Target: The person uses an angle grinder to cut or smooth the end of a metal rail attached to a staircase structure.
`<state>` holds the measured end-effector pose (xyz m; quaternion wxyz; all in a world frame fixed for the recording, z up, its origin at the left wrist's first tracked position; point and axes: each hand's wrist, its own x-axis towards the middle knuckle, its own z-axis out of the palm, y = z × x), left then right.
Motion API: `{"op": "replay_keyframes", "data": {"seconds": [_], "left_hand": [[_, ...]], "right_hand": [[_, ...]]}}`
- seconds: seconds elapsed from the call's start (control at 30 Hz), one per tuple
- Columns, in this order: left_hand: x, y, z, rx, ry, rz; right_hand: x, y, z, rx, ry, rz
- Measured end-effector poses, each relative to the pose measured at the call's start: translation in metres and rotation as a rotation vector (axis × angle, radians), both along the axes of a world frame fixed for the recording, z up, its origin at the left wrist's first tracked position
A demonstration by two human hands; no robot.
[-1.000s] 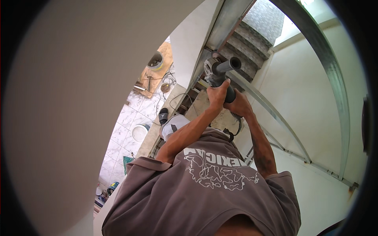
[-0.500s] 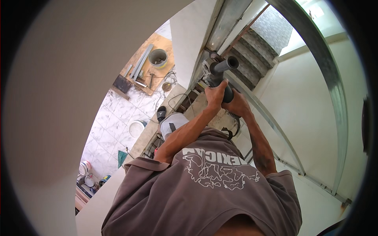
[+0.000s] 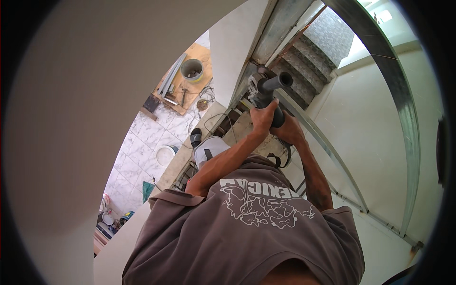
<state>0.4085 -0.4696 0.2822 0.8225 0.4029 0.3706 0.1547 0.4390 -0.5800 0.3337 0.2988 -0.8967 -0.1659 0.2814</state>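
An angle grinder with a dark side handle is held out in front of me at the metal frame. My left hand wraps round its body, thumb on top. Close beside it, my right hand grips the rear end, where a dark cord hangs down. The grinder's head lies against or very near the frame's lower corner; its disc and the exact contact are hidden. Thin orange streaks like sparks show near the frame and by the curved metal bar.
Stone-patterned stairs descend beyond the frame. At the left below, a wooden board bears a grey bucket, metal profiles and a hammer. A white bucket stands on marbled tiles. Cables trail near my sandalled foot.
The grinder and both hands have shifted slightly right and down in view, with the grip unchanged. Orange spark-like streaks now show at the upper right.
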Motion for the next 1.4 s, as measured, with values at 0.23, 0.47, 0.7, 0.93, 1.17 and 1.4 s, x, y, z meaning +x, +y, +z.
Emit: {"op": "replay_keyframes", "data": {"seconds": [0.23, 0.47, 0.7, 0.93, 1.17, 1.4], "left_hand": [[-0.003, 0.005, -0.002, 0.01, 0.008, -0.055], [-0.005, 0.008, -0.008, 0.016, -0.034, -0.041], [-0.002, 0.011, -0.011, 0.017, 0.01, -0.078], [-0.003, 0.011, -0.008, 0.004, -0.024, -0.058], [-0.002, 0.012, -0.011, 0.018, -0.011, -0.032], [-0.005, 0.016, 0.001, 0.004, -0.033, -0.086]], "right_hand": [[-0.008, 0.003, -0.003, 0.018, 0.009, -0.045], [-0.01, 0.003, -0.017, 0.033, 0.007, -0.043], [-0.006, 0.003, -0.019, 0.059, -0.038, -0.016], [-0.007, 0.003, -0.018, 0.058, -0.035, -0.02], [-0.007, 0.007, -0.016, 0.032, -0.06, -0.025], [-0.008, 0.007, -0.014, 0.05, -0.025, -0.039]]}}
